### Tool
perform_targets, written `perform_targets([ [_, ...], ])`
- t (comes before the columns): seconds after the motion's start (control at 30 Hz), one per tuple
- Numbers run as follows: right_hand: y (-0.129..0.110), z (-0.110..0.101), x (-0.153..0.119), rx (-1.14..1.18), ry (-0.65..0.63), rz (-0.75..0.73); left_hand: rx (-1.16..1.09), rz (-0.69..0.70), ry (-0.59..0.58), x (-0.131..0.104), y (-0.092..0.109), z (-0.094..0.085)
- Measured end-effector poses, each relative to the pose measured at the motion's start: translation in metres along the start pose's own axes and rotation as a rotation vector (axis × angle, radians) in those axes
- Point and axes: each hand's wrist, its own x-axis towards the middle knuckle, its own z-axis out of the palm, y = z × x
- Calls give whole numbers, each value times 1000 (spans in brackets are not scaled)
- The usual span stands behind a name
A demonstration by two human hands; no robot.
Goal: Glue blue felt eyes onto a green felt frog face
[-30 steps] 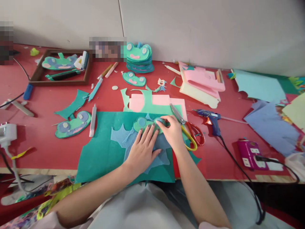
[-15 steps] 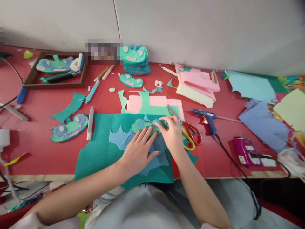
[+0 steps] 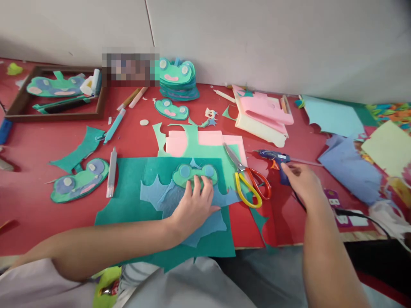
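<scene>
My left hand [image 3: 194,207] rests with fingers spread on a green felt frog face [image 3: 179,176], its fingertips on the lower middle. Two blue felt circles sit on the face as eyes. Beneath lie jagged blue felt scraps [image 3: 152,194] and a dark green felt sheet [image 3: 125,184]. At the right, my right hand [image 3: 303,182] has its thumb and curled fingers at the handle of a blue glue gun [image 3: 272,155], which lies on the table. Between the hands lie scissors [image 3: 241,167] with one yellow and one red handle, blades apart.
Finished frog faces [image 3: 176,77] are stacked by the wall. A wooden tray [image 3: 56,116] stands at the back left, a marker [image 3: 111,173] closer in. Pink and cream felt [image 3: 261,119] lies behind the scissors. A black cord runs past a purple power strip [image 3: 334,199].
My right hand has left the frog face and moved right to the glue gun. My left hand stays on the face, its fingers slightly lower. The view has shifted a little.
</scene>
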Motion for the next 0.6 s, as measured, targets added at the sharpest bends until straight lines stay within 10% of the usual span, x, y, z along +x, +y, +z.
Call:
perform_targets([
  [0.6,-29,5,-8,-89,140,197,7,101,42,1,-9,6],
])
